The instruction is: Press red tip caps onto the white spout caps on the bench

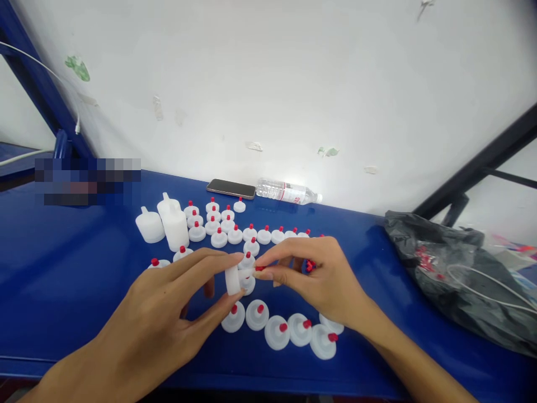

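My left hand (pixel 176 305) pinches a white plastic cap (pixel 232 280) between thumb and fingers, held on its side above the blue table (pixel 62 280). My right hand (pixel 310 277) pinches a small red tip (pixel 260 268) right at the cap's nozzle. Several finished white caps with red tips (pixel 277 330) lie in a row just under my hands. More of them (pixel 226 226) stand in rows behind.
Two white caps without red tips (pixel 161 224) stand at the left of the rows. A phone (pixel 230 188) and a lying water bottle (pixel 289 192) rest by the white wall. A black plastic bag (pixel 453 274) with red tips and a white cable sits right.
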`<state>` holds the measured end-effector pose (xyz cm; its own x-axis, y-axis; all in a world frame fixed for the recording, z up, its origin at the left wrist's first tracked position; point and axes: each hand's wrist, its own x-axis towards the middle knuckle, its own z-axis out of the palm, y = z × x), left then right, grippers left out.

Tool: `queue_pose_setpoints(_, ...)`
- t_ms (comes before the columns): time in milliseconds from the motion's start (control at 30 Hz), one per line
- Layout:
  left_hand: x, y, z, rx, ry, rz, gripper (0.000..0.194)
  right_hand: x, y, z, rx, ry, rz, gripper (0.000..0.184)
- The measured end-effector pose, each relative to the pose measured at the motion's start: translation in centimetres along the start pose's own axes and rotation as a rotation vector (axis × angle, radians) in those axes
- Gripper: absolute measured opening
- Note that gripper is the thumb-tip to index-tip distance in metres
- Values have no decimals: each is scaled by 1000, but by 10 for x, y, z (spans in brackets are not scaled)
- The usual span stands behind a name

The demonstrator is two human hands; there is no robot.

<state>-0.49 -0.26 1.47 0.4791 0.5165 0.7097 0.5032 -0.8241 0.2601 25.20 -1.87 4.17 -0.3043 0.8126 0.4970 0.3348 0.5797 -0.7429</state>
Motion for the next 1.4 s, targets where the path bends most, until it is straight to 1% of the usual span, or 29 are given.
queue_pose_setpoints(67,-2,0,1,6,16,-1,25,0,1,-1,-42,17,-14,3)
queue_pose_setpoints(167,-4,1,2,6,26,-16,28,0,2,-1,-90,24,-58,10)
queue_pose_setpoints(267,-4,0,3,22,40,15,28,0,4,1,-158,-27,-113,19)
queue_pose_setpoints(367,-4,-1,4,85,51,72,30,-1,9,3,-275,-64,-223,30)
queue_pose_setpoints(467,-6,-2,7,122,60,135,32,-5,15,4,-334,-79,-307,29)
queue_pose_setpoints(567,-10,1,9,117,71,154,32,-8,18,5,-369,-93,-370,25)
queue_pose_setpoints(667,-12,3,8,114,90,121,29,-9,17,7,-420,-97,-422,29)
queue_pose_setpoints(733,-11,3,6,67,60,86,28,-10,14,7,-451,-99,-431,31)
queue_pose_setpoints(833,-8,0,4,-74,-17,34,29,-10,12,8,-491,-111,-427,32)
queue_pose_setpoints(900,-7,-1,5,-125,-30,20,30,-10,11,9,-540,-124,-440,33)
queue_pose_setpoints(1067,-13,-3,14,-121,1,-29,30,-9,9,11,-689,-104,-506,34)
queue_pose_setpoints(1200,-17,-3,17,-111,-5,-70,30,-6,5,12,-863,-102,-577,46)
queue_pose_setpoints(1267,-16,-2,17,-119,-42,-83,30,-6,4,13,-850,-104,-575,47)
queue_pose_setpoints(1367,-12,3,14,-150,-103,-89,24,-7,3,14,-769,-86,-570,38)
queue_pose_setpoints(1400,-9,4,13,-151,-102,-83,21,-8,2,14,-758,-75,-580,35)
